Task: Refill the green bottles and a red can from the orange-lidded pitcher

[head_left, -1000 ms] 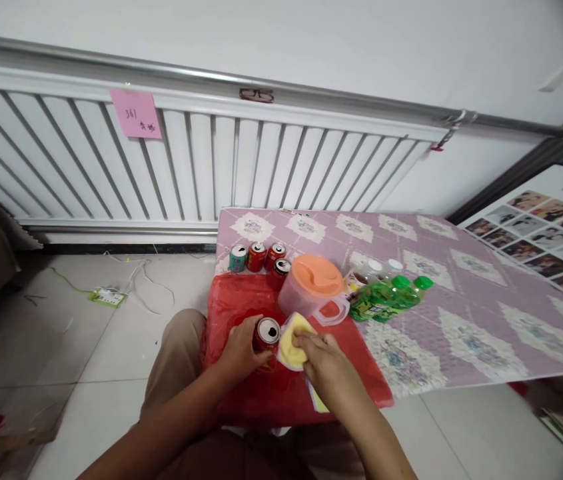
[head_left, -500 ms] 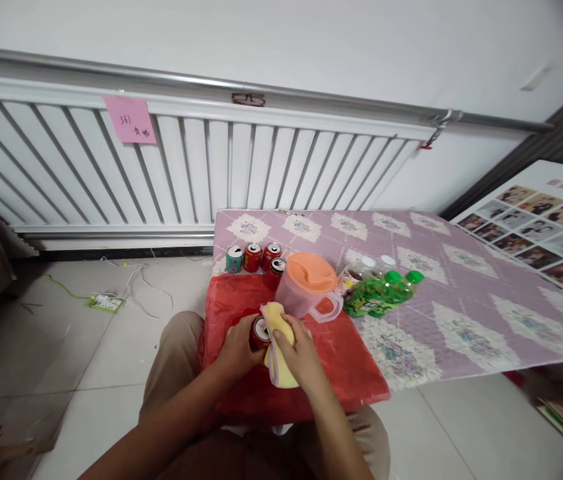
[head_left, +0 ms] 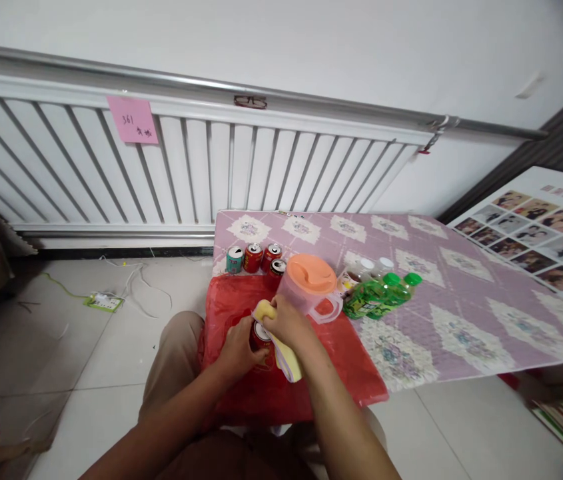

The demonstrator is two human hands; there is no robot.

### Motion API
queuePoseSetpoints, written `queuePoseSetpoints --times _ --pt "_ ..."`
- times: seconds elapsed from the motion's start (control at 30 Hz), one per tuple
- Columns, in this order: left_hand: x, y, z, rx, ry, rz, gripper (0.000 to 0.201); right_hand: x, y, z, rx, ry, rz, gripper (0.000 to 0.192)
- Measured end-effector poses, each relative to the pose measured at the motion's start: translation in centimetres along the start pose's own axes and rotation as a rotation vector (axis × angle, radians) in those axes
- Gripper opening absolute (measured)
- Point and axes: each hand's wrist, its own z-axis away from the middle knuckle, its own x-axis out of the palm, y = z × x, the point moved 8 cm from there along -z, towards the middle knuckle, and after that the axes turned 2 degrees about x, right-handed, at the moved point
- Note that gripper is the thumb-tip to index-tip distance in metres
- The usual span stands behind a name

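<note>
Head view: left hand (head_left: 238,347) clenched round red can (head_left: 262,337) at near left of table (head_left: 461,320), on red sheet (head_left: 346,367). Right hand (head_left: 288,320) presses soft yellow cloth (head_left: 288,360) on its top. I'd judge the can light, thin-walled, slippery; grip the sidewall mid-height.

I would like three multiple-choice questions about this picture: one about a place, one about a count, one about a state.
1. Where does the red can in the left hand stand?
A. on the red plastic sheet
B. on the floor
C. inside the pitcher

2. How many cans stand in the group behind that sheet?
A. two
B. four
C. six

3. How is the pitcher?
A. lying on its side
B. upright without a lid
C. upright with its orange lid on

Answers: 1 A, red plastic shows all around it. 2 B, one teal and three red. 3 C, the lid covers its top. The right hand presses a yellow cloth on the can.
</note>
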Motion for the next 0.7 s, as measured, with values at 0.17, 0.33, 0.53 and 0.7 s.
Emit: queuePoseSetpoints --times 0.17,0.33,0.53,0.7 --pt "-0.2 0.3 0.1 0.044 0.044 0.024 0.065 0.1 0.5 -0.4 -0.01 -0.065 0.038 0.032" --pt "-0.2 0.5 0.2 0.042 0.053 0.031 0.067 0.0 1.9 0.3 0.002 -0.068 -0.02 0.028" --pt "-0.3 0.3 0.3 0.041 0.064 0.03 0.067 0.6 3.9 2.6 0.03 0.015 -0.224 0.018" --pt "-0.3 0.1 0.2 0.028 0.066 0.04 0.072 0.6 7.5 4.1 0.058 0.118 -0.422 0.011"
